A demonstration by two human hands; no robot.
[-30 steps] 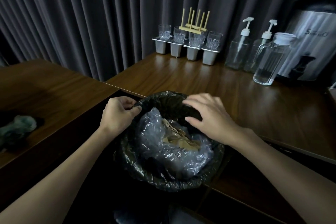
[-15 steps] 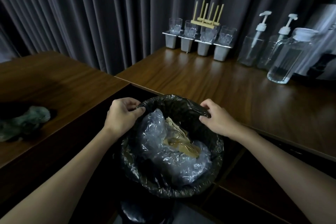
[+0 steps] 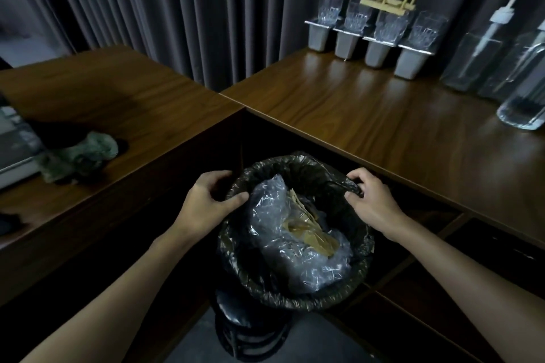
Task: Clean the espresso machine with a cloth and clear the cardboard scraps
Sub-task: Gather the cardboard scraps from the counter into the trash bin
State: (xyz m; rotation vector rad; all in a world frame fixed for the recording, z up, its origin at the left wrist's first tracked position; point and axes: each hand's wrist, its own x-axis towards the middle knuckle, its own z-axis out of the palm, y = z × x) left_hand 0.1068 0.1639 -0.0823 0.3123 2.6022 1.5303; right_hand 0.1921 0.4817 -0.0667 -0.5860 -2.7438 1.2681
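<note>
Low in the centre of the frame, the left hand (image 3: 209, 203) grips the left rim of the black bin liner (image 3: 295, 299), fingers curled over its edge. The right hand (image 3: 371, 200) pinches a fold at the upper right, probably to steady or gather the bag. The cardboard scraps (image 3: 309, 230) lie inside on crumpled clear plastic (image 3: 295, 262). At middle left the cloth (image 3: 79, 156) rests bunched on the counter (image 3: 147, 115), leaving both hands free, beside what may be the espresso machine (image 3: 14, 141).
</note>
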